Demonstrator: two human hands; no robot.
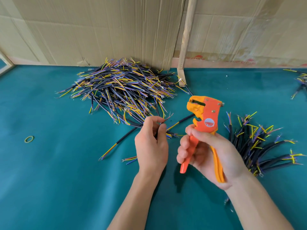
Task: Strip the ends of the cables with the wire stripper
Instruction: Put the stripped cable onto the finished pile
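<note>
My right hand [206,153] grips the handles of an orange and yellow wire stripper [205,117], held upright with its jaws pointing up and left. My left hand [151,143] pinches a thin wire end [167,118] of a black cable between thumb and fingers, just left of the stripper's jaws. Bare copper strands stick out beyond my fingertips. A big heap of black cables [119,90] with yellow, blue and brown cores lies behind my left hand. A smaller bunch of cables [255,143] lies to the right of my right hand.
The table has a teal cloth [58,180]. Loose cables [116,145] lie left of my left hand, and a yellow-green rubber band [29,139] further left. Cardboard sheets [99,30] and a wooden post [184,47] close off the back. More cables [300,82] lie at the far right.
</note>
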